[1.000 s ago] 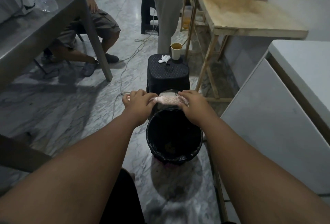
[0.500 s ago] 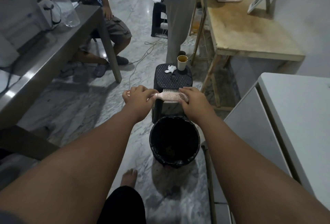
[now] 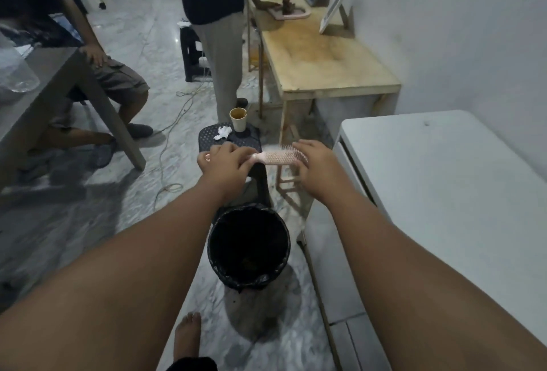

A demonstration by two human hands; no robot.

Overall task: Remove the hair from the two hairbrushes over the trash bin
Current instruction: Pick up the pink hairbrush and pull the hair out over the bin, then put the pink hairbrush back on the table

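A pink hairbrush [image 3: 276, 156] lies level between my hands, bristles facing up and away. My left hand [image 3: 226, 160] is closed around its handle. My right hand [image 3: 315, 162] grips the far end of the brush head, fingers curled over the bristles. Whether any hair sits in the bristles is too small to tell. The black trash bin [image 3: 220, 236], lined with a black bag, stands on the floor below and nearer to me than the brush. Only one hairbrush is in view.
A black plastic stool [image 3: 251, 141] beyond the bin carries a paper cup [image 3: 238, 119] and a crumpled tissue [image 3: 222, 132]. A white cabinet [image 3: 444, 181] is at the right, a wooden table [image 3: 322, 57] behind it. One person sits at left, another stands ahead. Cables cross the marble floor. My bare foot [image 3: 187, 338] is near the bin.
My view has tilted up and my hands have lifted the brush higher and slightly right, so it is now in front of the stool instead of the bin's rim. Both grips are unchanged.
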